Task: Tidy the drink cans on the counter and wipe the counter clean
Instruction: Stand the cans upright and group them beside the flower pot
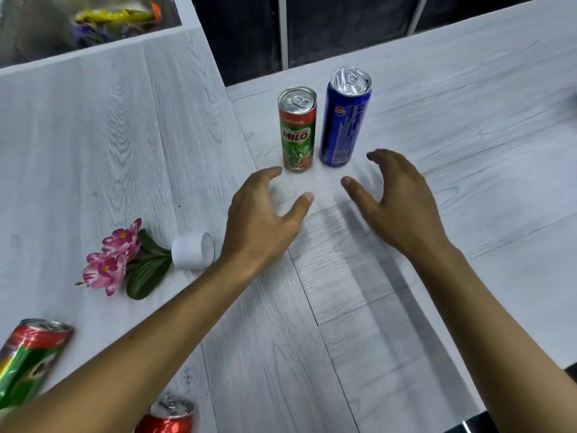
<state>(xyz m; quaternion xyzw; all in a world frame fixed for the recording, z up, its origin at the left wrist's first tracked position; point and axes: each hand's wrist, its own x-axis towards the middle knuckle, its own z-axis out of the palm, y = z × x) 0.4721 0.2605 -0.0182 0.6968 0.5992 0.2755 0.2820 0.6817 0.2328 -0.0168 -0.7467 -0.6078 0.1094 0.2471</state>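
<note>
Milo can [297, 129] and blue can [345, 120] stand upright side by side on the worktop [468, 135], just beyond the left hand [259, 223] and right hand [402, 201] respectively, each grip spread and empty.

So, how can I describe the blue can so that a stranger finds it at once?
Look at the pale wood-grain counter, near its far edge. Two slim cans stand upright there, side by side. It is the blue can on the right, taller than the green and red can beside it.
</note>
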